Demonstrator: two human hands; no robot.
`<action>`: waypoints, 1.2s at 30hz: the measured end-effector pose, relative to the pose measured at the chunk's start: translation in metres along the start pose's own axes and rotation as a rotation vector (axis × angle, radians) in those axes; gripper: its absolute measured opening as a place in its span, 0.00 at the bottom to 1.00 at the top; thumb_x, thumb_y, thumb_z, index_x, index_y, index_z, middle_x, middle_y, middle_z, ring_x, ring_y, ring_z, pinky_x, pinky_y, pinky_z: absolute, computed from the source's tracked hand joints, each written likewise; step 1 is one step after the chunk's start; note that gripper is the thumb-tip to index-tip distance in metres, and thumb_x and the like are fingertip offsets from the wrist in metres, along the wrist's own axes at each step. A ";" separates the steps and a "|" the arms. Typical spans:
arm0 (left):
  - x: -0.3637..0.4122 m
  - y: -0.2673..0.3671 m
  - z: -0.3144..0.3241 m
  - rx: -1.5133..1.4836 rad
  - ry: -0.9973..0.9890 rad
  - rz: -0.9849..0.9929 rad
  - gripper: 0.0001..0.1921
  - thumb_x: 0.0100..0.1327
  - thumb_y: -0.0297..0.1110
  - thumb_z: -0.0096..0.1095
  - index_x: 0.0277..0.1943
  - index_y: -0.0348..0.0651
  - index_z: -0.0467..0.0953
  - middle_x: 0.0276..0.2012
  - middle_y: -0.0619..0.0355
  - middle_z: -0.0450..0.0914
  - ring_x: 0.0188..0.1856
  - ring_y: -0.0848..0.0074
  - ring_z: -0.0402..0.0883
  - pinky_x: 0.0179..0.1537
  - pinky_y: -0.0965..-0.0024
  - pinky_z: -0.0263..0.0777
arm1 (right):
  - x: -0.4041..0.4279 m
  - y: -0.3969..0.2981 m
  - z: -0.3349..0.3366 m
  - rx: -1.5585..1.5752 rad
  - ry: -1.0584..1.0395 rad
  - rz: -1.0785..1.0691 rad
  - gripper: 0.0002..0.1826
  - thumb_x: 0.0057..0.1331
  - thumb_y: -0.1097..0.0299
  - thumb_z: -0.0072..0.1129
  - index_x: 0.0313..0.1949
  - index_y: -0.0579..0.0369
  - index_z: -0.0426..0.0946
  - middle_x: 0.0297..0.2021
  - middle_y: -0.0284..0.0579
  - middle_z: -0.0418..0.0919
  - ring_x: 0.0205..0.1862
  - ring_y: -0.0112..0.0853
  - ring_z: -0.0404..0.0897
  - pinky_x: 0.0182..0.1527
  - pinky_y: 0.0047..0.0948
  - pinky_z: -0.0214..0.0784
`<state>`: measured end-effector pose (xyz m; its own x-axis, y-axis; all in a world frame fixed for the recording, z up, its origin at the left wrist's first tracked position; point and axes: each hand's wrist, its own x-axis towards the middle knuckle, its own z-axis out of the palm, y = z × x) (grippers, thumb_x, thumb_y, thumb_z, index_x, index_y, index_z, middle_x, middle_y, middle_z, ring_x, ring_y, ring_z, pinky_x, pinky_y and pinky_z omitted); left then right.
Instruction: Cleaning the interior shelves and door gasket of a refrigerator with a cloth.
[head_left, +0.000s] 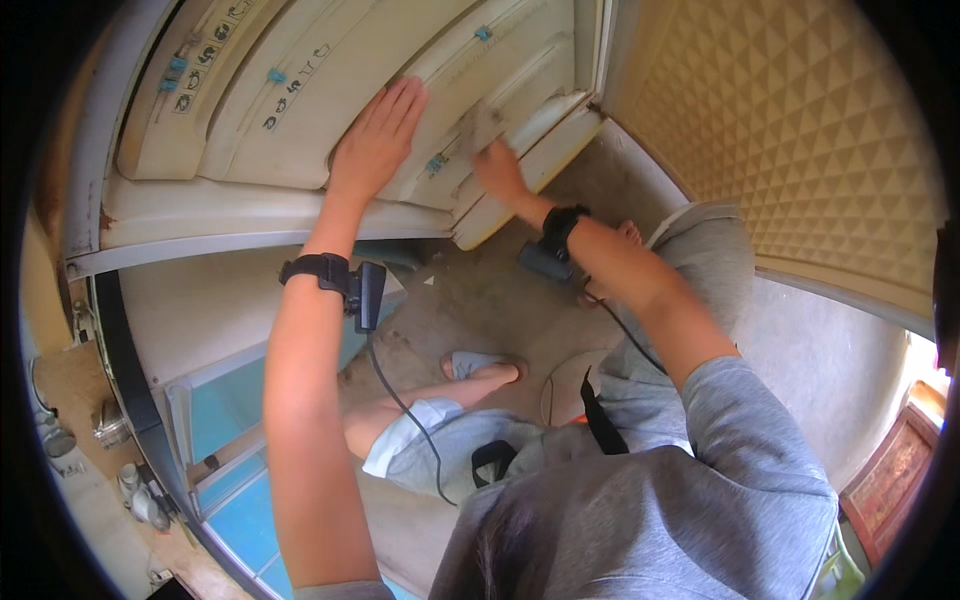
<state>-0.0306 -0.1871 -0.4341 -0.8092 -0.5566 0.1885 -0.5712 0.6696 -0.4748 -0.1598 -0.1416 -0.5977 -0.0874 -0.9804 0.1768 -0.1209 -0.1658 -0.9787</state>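
Observation:
My left hand (379, 135) lies flat on a cream plastic drawer front (300, 150), its fingers stretched out and close together. This front belongs to an appliance that looks like a freezer, with food pictograms and blue sliding markers (277, 76). To the right, my right hand (499, 169) is blurred, its fingers curled round what looks like a pale cloth (480, 124), against a lower drawer front near the yellow-edged bottom strip (525, 176). Each wrist wears a black strap with a small cabled device.
A yellowish panel with a raised diamond pattern (757, 135) stands at the right. Below are my bent legs, a foot in a slipper (480, 365) and the concrete floor (450, 300). Blue-tiled shelving (247, 517) and a counter with metal and glass items (139, 495) lie at the left.

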 end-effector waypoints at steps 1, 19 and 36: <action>0.001 0.000 0.000 -0.004 -0.002 0.003 0.29 0.52 0.28 0.54 0.59 0.42 0.59 0.60 0.59 0.60 0.61 0.72 0.59 0.62 0.69 0.54 | 0.013 0.007 -0.011 -0.045 0.128 -0.001 0.15 0.54 0.73 0.48 0.41 0.69 0.66 0.38 0.65 0.71 0.41 0.54 0.70 0.42 0.43 0.62; 0.010 0.007 0.009 0.082 -0.090 0.020 0.30 0.56 0.33 0.52 0.62 0.41 0.55 0.62 0.58 0.56 0.63 0.71 0.55 0.63 0.66 0.51 | -0.037 0.051 0.099 0.888 0.016 0.670 0.37 0.66 0.44 0.29 0.62 0.64 0.45 0.64 0.46 0.46 0.65 0.33 0.44 0.64 0.29 0.35; 0.009 0.006 0.022 0.117 -0.086 0.012 0.29 0.56 0.31 0.53 0.61 0.40 0.56 0.62 0.57 0.58 0.63 0.69 0.57 0.61 0.64 0.53 | 0.150 0.112 -0.049 0.512 0.587 0.363 0.29 0.64 0.51 0.32 0.53 0.65 0.58 0.54 0.51 0.59 0.55 0.40 0.58 0.58 0.35 0.47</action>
<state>-0.0382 -0.1989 -0.4540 -0.7983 -0.5920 0.1105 -0.5373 0.6174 -0.5746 -0.2344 -0.3015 -0.6757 -0.5490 -0.7913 -0.2690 0.4623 -0.0194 -0.8865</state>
